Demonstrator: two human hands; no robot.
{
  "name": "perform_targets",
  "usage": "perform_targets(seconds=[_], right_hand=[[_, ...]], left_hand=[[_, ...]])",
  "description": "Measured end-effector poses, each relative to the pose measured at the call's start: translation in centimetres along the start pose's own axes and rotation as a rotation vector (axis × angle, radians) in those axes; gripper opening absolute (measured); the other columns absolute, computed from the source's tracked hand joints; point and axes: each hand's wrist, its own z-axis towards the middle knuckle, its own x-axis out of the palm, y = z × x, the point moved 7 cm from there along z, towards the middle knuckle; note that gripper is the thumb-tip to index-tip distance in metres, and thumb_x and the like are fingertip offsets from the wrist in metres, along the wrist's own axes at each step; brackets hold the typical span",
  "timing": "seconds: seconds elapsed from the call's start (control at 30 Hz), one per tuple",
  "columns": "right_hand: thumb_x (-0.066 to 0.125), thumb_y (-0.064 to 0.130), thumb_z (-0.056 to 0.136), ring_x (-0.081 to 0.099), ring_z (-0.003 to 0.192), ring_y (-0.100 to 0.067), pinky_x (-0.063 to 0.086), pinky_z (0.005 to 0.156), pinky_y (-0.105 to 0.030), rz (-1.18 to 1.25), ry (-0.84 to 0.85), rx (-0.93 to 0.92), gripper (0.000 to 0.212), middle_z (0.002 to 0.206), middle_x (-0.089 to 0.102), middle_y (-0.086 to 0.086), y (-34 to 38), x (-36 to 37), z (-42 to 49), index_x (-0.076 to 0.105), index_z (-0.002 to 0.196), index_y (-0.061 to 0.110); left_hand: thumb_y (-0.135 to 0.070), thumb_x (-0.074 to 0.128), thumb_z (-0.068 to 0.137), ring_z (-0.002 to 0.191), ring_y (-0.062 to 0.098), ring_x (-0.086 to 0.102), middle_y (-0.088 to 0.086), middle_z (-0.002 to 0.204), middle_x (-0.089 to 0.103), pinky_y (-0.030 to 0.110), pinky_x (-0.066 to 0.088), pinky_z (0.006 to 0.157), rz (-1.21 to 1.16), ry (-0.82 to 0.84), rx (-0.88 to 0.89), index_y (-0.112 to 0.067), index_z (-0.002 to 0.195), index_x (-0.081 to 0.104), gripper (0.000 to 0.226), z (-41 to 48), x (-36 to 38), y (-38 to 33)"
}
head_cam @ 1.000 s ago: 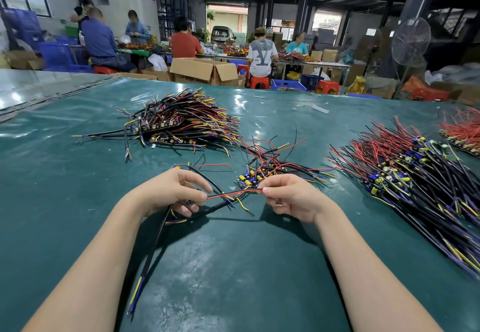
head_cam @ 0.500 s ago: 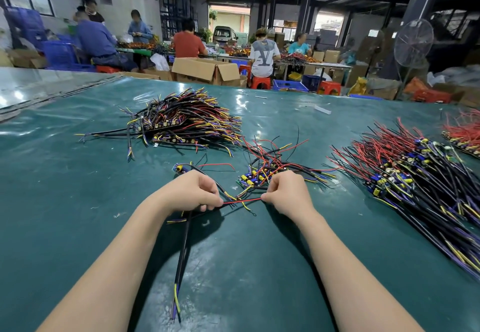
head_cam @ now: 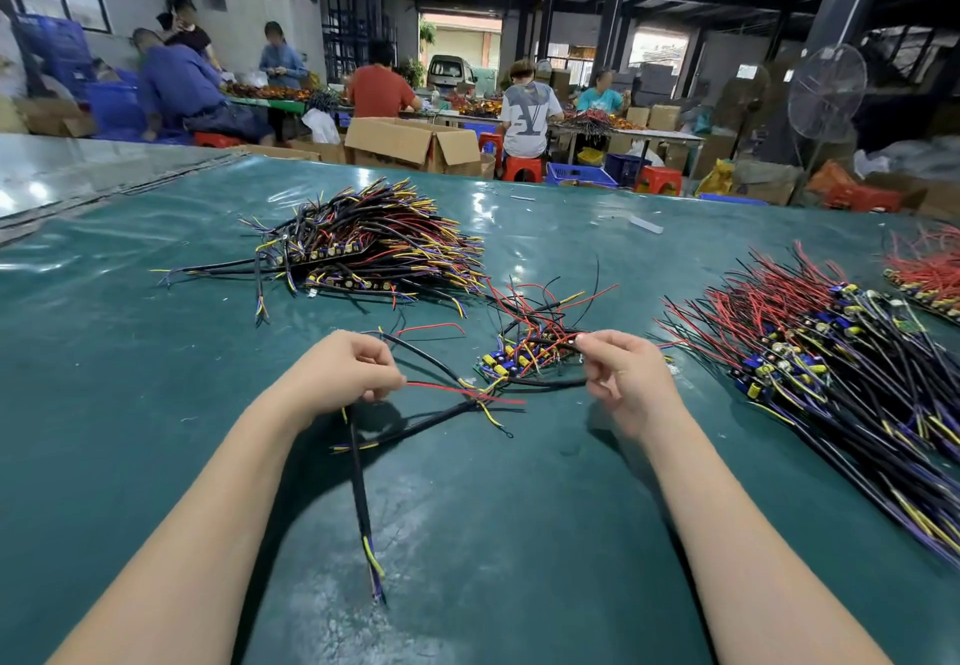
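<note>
On green mat (head_cam: pixel 467 534), centre | left hand (head_cam: pixel 343 378) grips black cable (head_cam: pixel 358 482), tail resting on mat | right hand (head_cam: pixel 628 383) pinches lead (head_cam: pixel 550 341) beside board pile (head_cam: pixel 511 358) | risk: pulling may snag tangled wires, dragging boards

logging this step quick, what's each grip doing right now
left grip: closed on a black cable and a red wire
right grip: pinching a black wire

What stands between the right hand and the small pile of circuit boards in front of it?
Nothing visible: the right hand pinches a wire at the edge of that small pile. The left hand grips a black cable off to the side.
</note>
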Motion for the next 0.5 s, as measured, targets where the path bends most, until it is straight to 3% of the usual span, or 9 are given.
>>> perform_targets(seconds=[0.07, 0.13, 0.23, 0.33, 0.4, 0.5], right_hand=[[0.061, 0.001, 0.083, 0.040, 0.045, -0.005, 0.031, 0.043, -0.016, -0.236, -0.130, -0.154, 0.026, 0.049, 0.046, 0.003, 1.1, -0.5, -0.2, 0.056, 0.060, 0.012], [0.064, 0.006, 0.082, 0.050, 0.061, -0.011, 0.040, 0.061, -0.026, -0.507, -0.143, -0.348, 0.017, 0.061, 0.057, 0.001, 2.6, 1.2, -1.2, 0.063, 0.066, 0.010], [0.062, 0.010, 0.082, 0.056, 0.080, -0.019, 0.040, 0.076, -0.029, -0.772, 0.136, -0.539, 0.010, 0.079, 0.065, -0.005, 2.8, 6.3, -3.2, 0.071, 0.080, 0.007], [0.053, 0.015, 0.089, 0.055, 0.088, -0.025, 0.037, 0.077, -0.032, -1.066, 0.476, -0.561, 0.019, 0.089, 0.066, -0.012, 0.2, 10.5, -4.9, 0.070, 0.089, 0.006], [0.050, 0.018, 0.092, 0.052, 0.087, -0.027, 0.032, 0.070, -0.033, -1.166, 0.514, -0.533, 0.021, 0.091, 0.066, -0.013, -0.7, 10.9, -5.1, 0.068, 0.091, 0.007], [0.053, 0.018, 0.090, 0.048, 0.078, -0.023, 0.030, 0.067, -0.031, -1.103, 0.473, -0.453, 0.018, 0.086, 0.065, -0.012, -0.6, 10.3, -4.7, 0.068, 0.092, 0.009]], left_hand=[[-0.002, 0.064, 0.079, 0.038, 0.004, 0.042, -0.006, 0.043, 0.051, 0.008, 0.032, 0.040, -0.049, 0.018, 0.031, -0.010, 0.057, 0.056, 0.024, -0.1, 0.5, -0.5], [-0.003, 0.066, 0.078, 0.041, 0.006, 0.043, -0.006, 0.045, 0.052, 0.010, 0.034, 0.042, -0.043, 0.061, 0.078, -0.012, 0.057, 0.057, 0.024, -0.2, 1.4, -1.3], [-0.005, 0.067, 0.079, 0.040, 0.006, 0.044, -0.005, 0.047, 0.053, 0.013, 0.035, 0.043, 0.008, 0.115, 0.129, -0.016, 0.058, 0.059, 0.025, -0.4, 3.0, -2.1], [-0.006, 0.068, 0.080, 0.038, 0.005, 0.042, -0.002, 0.047, 0.053, 0.016, 0.034, 0.043, 0.021, 0.146, 0.147, -0.017, 0.059, 0.059, 0.025, -0.5, 4.1, -2.3], [-0.007, 0.068, 0.080, 0.038, 0.003, 0.043, -0.004, 0.047, 0.053, 0.013, 0.035, 0.043, 0.060, 0.148, 0.161, -0.017, 0.060, 0.060, 0.024, -0.5, 4.5, -2.4], [0.001, 0.062, 0.079, 0.042, 0.001, 0.048, -0.006, 0.048, 0.055, 0.010, 0.037, 0.043, 0.059, 0.183, 0.138, -0.017, 0.061, 0.062, 0.026, -0.6, 4.7, -2.4]])
